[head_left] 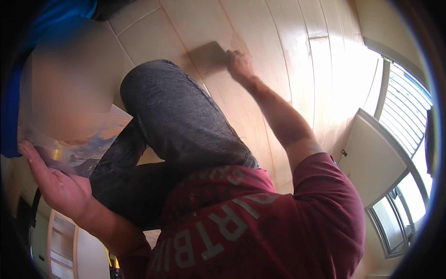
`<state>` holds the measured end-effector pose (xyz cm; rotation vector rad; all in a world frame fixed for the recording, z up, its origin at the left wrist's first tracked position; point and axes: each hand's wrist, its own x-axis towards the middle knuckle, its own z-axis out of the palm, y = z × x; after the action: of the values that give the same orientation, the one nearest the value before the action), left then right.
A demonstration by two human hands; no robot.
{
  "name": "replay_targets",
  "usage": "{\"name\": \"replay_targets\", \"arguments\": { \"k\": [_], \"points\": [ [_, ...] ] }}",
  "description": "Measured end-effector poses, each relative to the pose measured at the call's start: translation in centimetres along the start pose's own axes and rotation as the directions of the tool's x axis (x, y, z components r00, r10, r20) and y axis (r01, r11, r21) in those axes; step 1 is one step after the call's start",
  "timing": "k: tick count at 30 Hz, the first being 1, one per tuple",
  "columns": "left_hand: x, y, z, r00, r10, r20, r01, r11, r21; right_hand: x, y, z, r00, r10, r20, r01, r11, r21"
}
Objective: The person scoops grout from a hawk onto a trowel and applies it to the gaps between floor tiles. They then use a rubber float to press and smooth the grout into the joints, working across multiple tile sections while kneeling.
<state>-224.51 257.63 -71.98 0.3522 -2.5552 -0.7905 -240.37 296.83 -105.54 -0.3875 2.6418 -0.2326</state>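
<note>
My right hand (pixel 241 66) reaches far out over the floor, its fingers closed on the edge of a flat grey rectangular spreader (pixel 211 56). The spreader is smeared by motion, so its exact kind is hard to make out. It lies low against the pale wood-look tiles, across a joint. At the lower left, my left hand (pixel 65 190) is turned palm up with a finger stretched out. Beside its palm is crumpled clear plastic (pixel 104 139), which hides some of the fingers. Whether the hand bears any of its weight does not show.
My bent knee (pixel 153 88) in dark jeans stands between my hands. A person's blue sleeve (pixel 46 28) is at the upper left, next to a blurred patch. Pale planks (pixel 260 28) with dark joints run across the floor. Bright barred windows (pixel 404 102) are at the right.
</note>
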Motion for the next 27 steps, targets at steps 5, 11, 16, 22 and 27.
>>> {"name": "replay_targets", "arguments": {
  "k": [5, 11, 16, 22, 27],
  "points": [
    [-0.1, 0.2, 0.2, 0.921, -0.378, -0.095, 0.311, 0.860, -0.405, 8.8, 5.9, -4.1, 0.902, -0.370, -0.222, 0.362, 0.929, -0.079],
    [0.3, 1.0, 1.2, 0.956, -0.288, -0.057, 0.259, 0.917, -0.302, 9.0, 8.7, -0.5, 0.932, -0.359, -0.045, 0.357, 0.933, -0.041],
    [0.8, 0.8, 1.5, 0.880, -0.469, -0.073, 0.383, 0.792, -0.476, 3.2, 11.0, 0.8, 0.926, -0.377, 0.019, 0.378, 0.925, -0.032],
    [1.8, 1.7, 1.4, 0.887, -0.453, -0.088, 0.365, 0.805, -0.467, -4.9, 12.0, -2.3, 0.969, -0.139, 0.204, 0.124, 0.989, 0.084],
    [2.9, 4.3, 2.5, 0.771, -0.629, -0.098, 0.448, 0.646, -0.618, -7.2, 8.0, -2.4, 0.981, 0.179, 0.078, -0.195, 0.929, 0.316]
  ]
}}
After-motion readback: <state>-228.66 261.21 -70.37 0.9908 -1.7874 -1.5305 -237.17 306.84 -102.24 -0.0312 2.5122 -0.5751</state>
